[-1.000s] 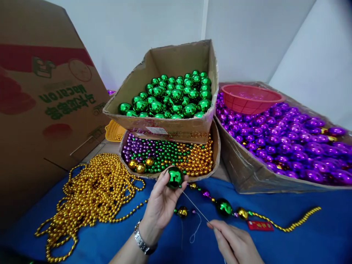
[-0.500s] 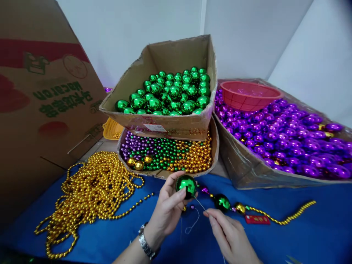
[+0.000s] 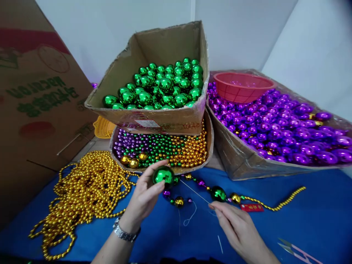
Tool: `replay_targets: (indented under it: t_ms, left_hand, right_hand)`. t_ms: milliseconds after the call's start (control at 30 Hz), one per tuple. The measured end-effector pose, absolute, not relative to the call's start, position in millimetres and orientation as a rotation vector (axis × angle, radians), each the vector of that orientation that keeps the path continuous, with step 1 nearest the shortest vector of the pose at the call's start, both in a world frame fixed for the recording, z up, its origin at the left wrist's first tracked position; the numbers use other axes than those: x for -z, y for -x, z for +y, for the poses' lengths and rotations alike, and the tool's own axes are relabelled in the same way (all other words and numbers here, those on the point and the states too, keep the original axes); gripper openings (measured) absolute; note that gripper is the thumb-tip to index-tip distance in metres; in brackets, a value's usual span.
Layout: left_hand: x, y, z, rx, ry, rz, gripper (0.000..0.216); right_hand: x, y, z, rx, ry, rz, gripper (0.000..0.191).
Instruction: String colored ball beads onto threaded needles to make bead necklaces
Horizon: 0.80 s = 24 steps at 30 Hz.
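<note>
A large shiny green bead [image 3: 163,176] is gripped between the thumb and fingers of my left hand [image 3: 145,192], which wears a metal watch. My right hand [image 3: 240,223] pinches a thin pale string [image 3: 196,193], stretched taut from the green bead's right side. Beyond both hands, a strand of mixed beads lies on the blue cloth [image 3: 154,234], with a dark green bead [image 3: 218,193], a gold bead [image 3: 179,201] and a run of small gold beads [image 3: 264,205]. A red tag [image 3: 252,207] lies beside the strand. A loose string loop [image 3: 189,219] sits between my hands.
A heap of gold bead chains [image 3: 88,190] lies left. A carton of green balls [image 3: 145,124] rests above a tray of small beads [image 3: 162,150]. At right stands a box of purple beads [image 3: 288,124] holding a red basket [image 3: 242,88]. Snips [image 3: 298,251] lie lower right.
My left hand has moved left with the green bead, away from my right hand. More string now spans between them. The view has shifted, bringing the snips into fuller sight.
</note>
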<state>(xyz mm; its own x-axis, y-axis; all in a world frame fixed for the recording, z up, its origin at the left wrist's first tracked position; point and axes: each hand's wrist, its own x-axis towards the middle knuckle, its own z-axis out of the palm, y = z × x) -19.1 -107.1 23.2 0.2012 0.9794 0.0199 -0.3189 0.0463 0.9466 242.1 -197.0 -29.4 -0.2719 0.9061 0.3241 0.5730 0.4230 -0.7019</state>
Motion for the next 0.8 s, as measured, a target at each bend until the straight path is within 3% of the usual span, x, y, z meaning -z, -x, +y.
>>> replay_targets:
  t_ms: [267, 667, 800]
  left_hand:
    - [-17, 18, -111, -1.09, -1.076, 0.737, 0.047]
    - [-20, 21, -111, -1.019, -1.168, 0.767, 0.054]
    - [-31, 23, -110, -0.908, -1.489, 0.926, 0.054]
  right_hand:
    - [20, -242, -190, -0.422, 1.155, -2.045, 0.03]
    - [23, -246, -189, -0.338, 1.179, -2.119, 0.028]
    - [25, -250, -186, -0.102, 1.216, -2.222, 0.03]
